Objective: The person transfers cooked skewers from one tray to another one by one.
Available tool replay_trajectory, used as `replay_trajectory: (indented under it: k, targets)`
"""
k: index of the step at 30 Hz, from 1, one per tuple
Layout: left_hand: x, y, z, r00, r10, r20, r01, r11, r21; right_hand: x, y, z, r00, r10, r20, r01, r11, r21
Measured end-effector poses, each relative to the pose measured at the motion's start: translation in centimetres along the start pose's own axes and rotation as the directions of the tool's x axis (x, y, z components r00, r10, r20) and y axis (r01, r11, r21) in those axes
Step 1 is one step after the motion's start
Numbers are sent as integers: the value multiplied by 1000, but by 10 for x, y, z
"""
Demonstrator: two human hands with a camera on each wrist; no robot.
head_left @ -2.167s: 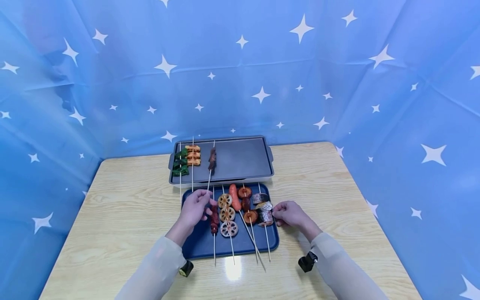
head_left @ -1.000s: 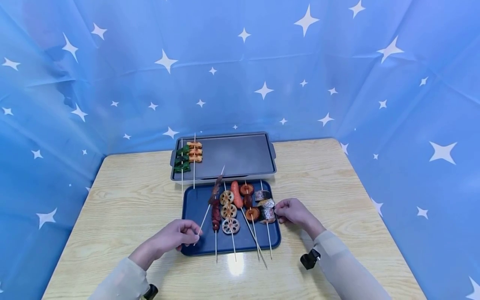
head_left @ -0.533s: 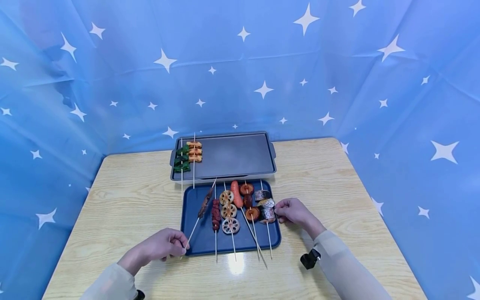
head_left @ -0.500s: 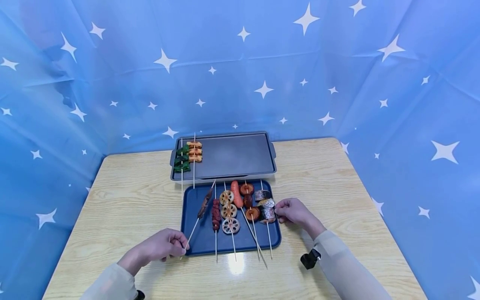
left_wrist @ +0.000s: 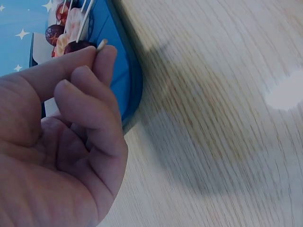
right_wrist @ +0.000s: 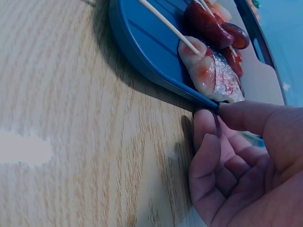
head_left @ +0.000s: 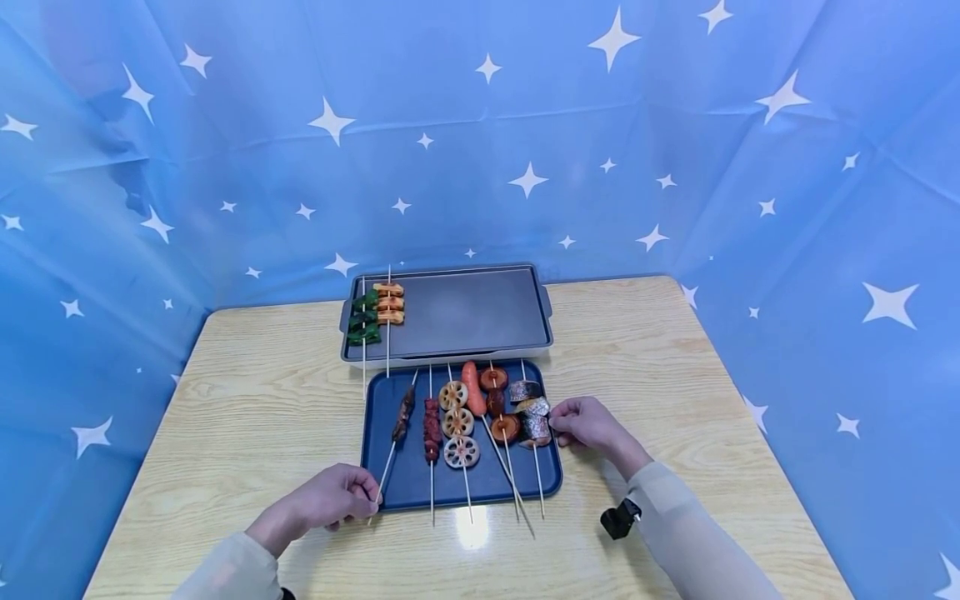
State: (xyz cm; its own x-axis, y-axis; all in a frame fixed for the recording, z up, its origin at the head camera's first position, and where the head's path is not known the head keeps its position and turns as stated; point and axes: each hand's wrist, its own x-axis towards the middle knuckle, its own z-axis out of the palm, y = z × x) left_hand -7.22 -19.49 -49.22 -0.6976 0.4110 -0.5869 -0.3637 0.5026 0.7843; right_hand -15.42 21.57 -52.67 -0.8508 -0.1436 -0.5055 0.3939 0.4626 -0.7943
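Note:
With finger and thumb my left hand [head_left: 337,498] pinches the stick end of a dark meat skewer [head_left: 403,415], just past the front left corner of the blue tray [head_left: 450,492]. The meat is over the tray's left part; whether it touches the tray I cannot tell. In the left wrist view the stick's blunt tip [left_wrist: 101,45] pokes out between the fingertips. On the other side my right hand [head_left: 588,425] pinches the tray's right rim, beside a fish skewer [head_left: 534,427]. The right wrist view shows the thumb over the rim [right_wrist: 142,66] and fingers below.
Also on the blue tray lie a red meat skewer [head_left: 432,429], a lotus root skewer [head_left: 457,422], a sausage skewer [head_left: 473,390] and a mushroom skewer [head_left: 495,404]. Behind it stands a grey griddle [head_left: 472,308] with green pepper [head_left: 363,319] and yellow-orange [head_left: 390,304] skewers.
My left hand has brought the dark meat skewer from the griddle forward over the blue tray, then swung its tip left, away from the red meat skewer. My right hand stays at the rim.

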Motion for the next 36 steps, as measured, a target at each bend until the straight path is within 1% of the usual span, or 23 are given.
replay_trajectory:
  k: [10, 13, 17, 21, 26, 33, 36]
  targets:
    - [13, 8, 16, 998, 58, -29, -57, 997, 52, -2, 1, 0, 1000, -8, 7, 8, 1000, 14]
    - [18, 10, 22, 996, 81, -42, -76, 992, 102, -2, 1, 0, 1000, -3, 2, 3, 1000, 23]
    - [23, 14, 30, 990, 124, -72, -106, 971, 215, -1, 1, 0, 1000, 4, 7, -4, 999, 36]
    - [27, 18, 37, 985, 146, -89, -114, 949, 292, 1, 3, 0, 1000, 9, 5, -9, 999, 45]
    - [32, 21, 44, 984, 146, -100, -102, 930, 352, 2, 3, 0, 1000, 5, -5, -5, 999, 42]
    - [34, 20, 48, 982, 136, -130, -65, 893, 445, 3, 3, 0, 1000, 6, -3, -5, 999, 45]
    - [32, 22, 48, 981, 139, -132, -66, 892, 447, 3, 3, 1, 1000, 5, -6, -5, 999, 39]
